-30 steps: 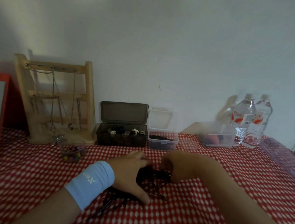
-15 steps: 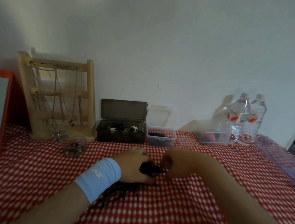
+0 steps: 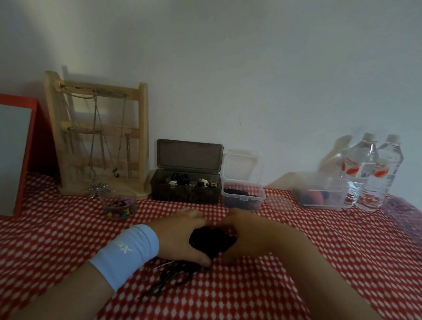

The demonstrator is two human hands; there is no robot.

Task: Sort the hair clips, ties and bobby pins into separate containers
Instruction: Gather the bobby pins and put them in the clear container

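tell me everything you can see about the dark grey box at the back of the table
The dark grey box is a smoky, translucent plastic case, rectangular, with its hinged lid standing open and upright against the wall. It sits on the red checked tablecloth, between the wooden jewellery stand on its left and a small clear container on its right. Inside lie small dark and white pieces that look like hair clips; they are too small to tell for sure. Neither hand touches it.

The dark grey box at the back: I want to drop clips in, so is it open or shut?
Open. The dark grey box has its lid standing upright behind it, and small clips show inside.
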